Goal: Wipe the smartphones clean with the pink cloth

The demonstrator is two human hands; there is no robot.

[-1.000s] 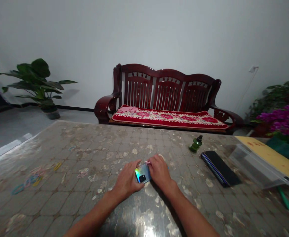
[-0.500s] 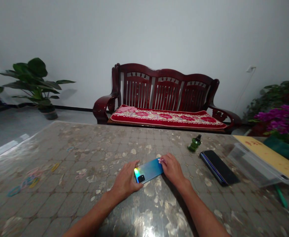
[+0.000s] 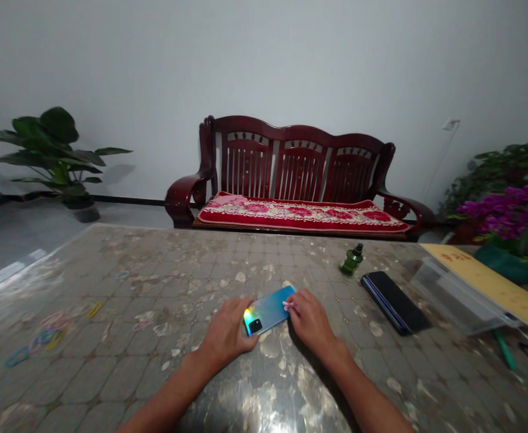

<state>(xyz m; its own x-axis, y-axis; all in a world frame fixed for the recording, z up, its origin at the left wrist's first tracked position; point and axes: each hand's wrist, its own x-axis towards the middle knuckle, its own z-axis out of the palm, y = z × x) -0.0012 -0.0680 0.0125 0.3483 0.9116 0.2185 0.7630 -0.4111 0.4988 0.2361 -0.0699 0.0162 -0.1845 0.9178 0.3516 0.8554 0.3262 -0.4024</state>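
A blue smartphone (image 3: 270, 310) lies back side up on the table, tilted slightly, its camera block toward the left. My left hand (image 3: 228, 329) grips the phone's left end, with the thumb at the near edge and fingers at the far edge. At the phone's right end, my right hand (image 3: 310, 317) is closed, pinching a small pink hair tie (image 3: 287, 305) over the back of the phone. Most of that hair tie is hidden by the fingers. Several coloured hair ties (image 3: 47, 338) lie loose on the left of the table.
A green spray bottle (image 3: 351, 260) and a black phone case (image 3: 394, 302) stand and lie to the right. Beyond them are a clear plastic box (image 3: 460, 300) with a yellow board (image 3: 494, 282) on top, and purple flowers (image 3: 516, 210). A wooden bench (image 3: 291, 174) is behind the table (image 3: 178, 264).
My right hand has shifted slightly nearer to me and inward along the phone, taking the pink hair tie with it. My left hand keeps its hold. The view has shifted slightly.
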